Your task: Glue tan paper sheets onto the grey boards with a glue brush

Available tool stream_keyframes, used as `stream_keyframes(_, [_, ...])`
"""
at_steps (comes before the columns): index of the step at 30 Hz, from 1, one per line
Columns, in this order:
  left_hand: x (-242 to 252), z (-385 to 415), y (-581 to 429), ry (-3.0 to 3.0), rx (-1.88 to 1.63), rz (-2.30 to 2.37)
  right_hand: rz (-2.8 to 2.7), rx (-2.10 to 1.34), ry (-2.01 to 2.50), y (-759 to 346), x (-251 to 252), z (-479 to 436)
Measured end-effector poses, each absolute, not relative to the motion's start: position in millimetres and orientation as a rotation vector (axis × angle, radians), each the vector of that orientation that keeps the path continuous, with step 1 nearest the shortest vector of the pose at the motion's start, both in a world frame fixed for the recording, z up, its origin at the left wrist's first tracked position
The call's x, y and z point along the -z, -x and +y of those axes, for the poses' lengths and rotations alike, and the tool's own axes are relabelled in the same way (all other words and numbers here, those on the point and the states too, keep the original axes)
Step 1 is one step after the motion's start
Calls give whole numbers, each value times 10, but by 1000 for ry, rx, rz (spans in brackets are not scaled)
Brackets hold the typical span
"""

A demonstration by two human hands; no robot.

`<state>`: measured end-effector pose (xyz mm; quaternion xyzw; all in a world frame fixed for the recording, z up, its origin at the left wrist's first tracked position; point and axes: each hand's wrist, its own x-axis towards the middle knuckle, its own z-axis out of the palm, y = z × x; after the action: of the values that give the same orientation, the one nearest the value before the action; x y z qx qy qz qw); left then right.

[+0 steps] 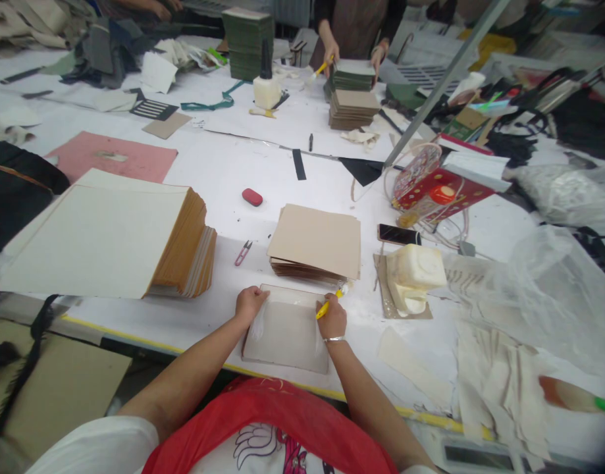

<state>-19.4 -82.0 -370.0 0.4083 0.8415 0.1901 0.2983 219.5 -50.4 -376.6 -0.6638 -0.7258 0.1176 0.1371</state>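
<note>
A flat grey board (288,336) with whitish smears near its left and right edges lies in front of me by the table edge. My left hand (250,305) is closed on its upper left corner, thumb and fingers pinched. My right hand (333,321) grips a yellow-handled brush (323,309), its whitish bristles pointing away from me, and rests at the board's upper right edge. Just beyond the board is a stack of tan cardboard sheets (316,240). To the right, a cut-open white plastic jug (417,266) stands on a piece of card.
Left is a large stack of pale boards (99,237). Thread snips (243,253), a red oval case (252,197) and a phone (398,235) lie around the tan stack. Fabric strips (499,375) lie right. Across the table, a person's hands (330,52) are at a green stack.
</note>
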Motion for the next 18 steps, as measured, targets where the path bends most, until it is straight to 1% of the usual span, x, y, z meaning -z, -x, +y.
stream_keyframes(11, [3707, -824, 181, -1066, -487, 2237, -2141, -319, 1933, -2223, 3811, -531])
stream_keyframes(18, [3725, -832, 184, -1162, -438, 2257, -2130, -309, 1934, -2226, 3794, -529])
